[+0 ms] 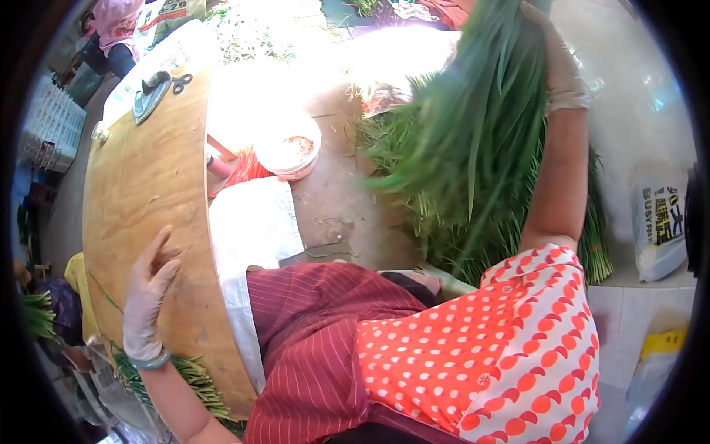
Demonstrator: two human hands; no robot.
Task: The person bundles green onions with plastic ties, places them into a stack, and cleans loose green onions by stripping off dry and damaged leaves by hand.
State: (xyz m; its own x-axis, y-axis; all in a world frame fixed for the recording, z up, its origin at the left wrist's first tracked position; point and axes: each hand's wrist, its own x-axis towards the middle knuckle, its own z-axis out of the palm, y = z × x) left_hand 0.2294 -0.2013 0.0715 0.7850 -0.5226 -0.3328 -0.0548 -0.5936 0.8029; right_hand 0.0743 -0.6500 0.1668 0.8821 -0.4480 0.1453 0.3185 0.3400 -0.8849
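My right hand (553, 66), in a thin pale glove, is raised at the upper right. It is closed around a large bunch of garlic chives (481, 111), whose long flat leaves hang down and are blurred at their tips. Under them lies a big heap of the same greens (473, 229). Above the curved wooden table (148, 192) is my gloved left hand (151, 292), fingers apart and nothing in them. Near that wrist, more cut green stalks (196, 381) lie at the table's near edge.
Scissors (181, 83) and a dark-bladed tool (151, 100) lie at the table's far end. Beside the table stand a white bucket (292, 152) and red plastic strips (248, 169). A white sack (255, 218) hangs by my lap. Another person (118, 33) sits at the far left.
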